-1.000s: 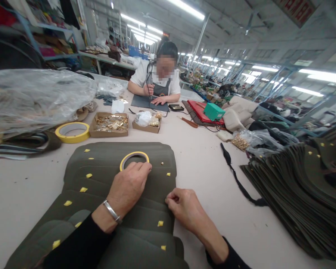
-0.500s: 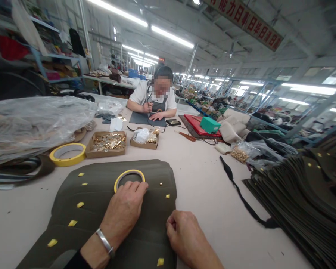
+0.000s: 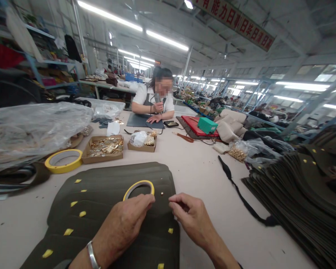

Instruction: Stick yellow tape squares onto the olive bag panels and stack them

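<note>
A dark olive padded panel (image 3: 106, 177) lies in front of me, dotted with several small yellow tape pieces (image 3: 68, 232). My left hand (image 3: 120, 224) is over its middle, closed on a roll of yellow tape (image 3: 140, 184); the hand hides the roll's near side. Off the panel's right edge, my right hand (image 3: 193, 216) has thumb and forefinger pinched together. Whatever is between those fingertips is too small to make out. A tiny gold stud (image 3: 162, 194) sits on the panel between the roll and my right fingertips.
Left of the panel stand another yellow tape roll (image 3: 64, 160) and a box of gold hardware (image 3: 103, 147). A smaller box (image 3: 141, 147) is beside them. Olive panels are stacked (image 3: 282, 198) at right, near a black strap (image 3: 238, 194). Across the table sits a co-worker (image 3: 154, 97).
My left hand and the tape roll have shifted right. My right hand has moved up the panel's edge; a yellow piece seen there before no longer shows. The co-worker has raised one hand.
</note>
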{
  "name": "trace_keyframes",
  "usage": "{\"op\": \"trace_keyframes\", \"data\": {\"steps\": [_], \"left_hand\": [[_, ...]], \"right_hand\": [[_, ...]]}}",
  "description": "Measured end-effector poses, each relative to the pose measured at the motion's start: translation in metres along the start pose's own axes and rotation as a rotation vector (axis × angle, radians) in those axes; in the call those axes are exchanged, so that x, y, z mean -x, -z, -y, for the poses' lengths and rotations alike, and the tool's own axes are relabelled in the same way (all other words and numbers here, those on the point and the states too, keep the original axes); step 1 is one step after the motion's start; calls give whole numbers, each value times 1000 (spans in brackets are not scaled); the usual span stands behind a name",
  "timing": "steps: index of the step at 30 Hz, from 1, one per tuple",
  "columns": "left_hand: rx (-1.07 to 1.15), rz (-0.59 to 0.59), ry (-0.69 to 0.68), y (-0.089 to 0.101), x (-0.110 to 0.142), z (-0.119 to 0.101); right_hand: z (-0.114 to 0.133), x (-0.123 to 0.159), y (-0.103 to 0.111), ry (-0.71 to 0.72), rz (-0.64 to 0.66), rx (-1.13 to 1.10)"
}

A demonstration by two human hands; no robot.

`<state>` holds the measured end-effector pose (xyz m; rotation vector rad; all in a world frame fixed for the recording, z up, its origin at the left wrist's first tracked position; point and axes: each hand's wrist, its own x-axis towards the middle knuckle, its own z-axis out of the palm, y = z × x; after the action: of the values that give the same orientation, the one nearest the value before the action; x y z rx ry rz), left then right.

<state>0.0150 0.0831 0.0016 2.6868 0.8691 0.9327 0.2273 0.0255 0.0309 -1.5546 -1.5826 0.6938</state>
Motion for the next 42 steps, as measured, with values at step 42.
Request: {"op": "trace_keyframes", "data": {"steps": [42], "left_hand": [[-311,403,304,-1,-8,-32]], "right_hand": [[-16,-34,-31,-77,1,62]]}}
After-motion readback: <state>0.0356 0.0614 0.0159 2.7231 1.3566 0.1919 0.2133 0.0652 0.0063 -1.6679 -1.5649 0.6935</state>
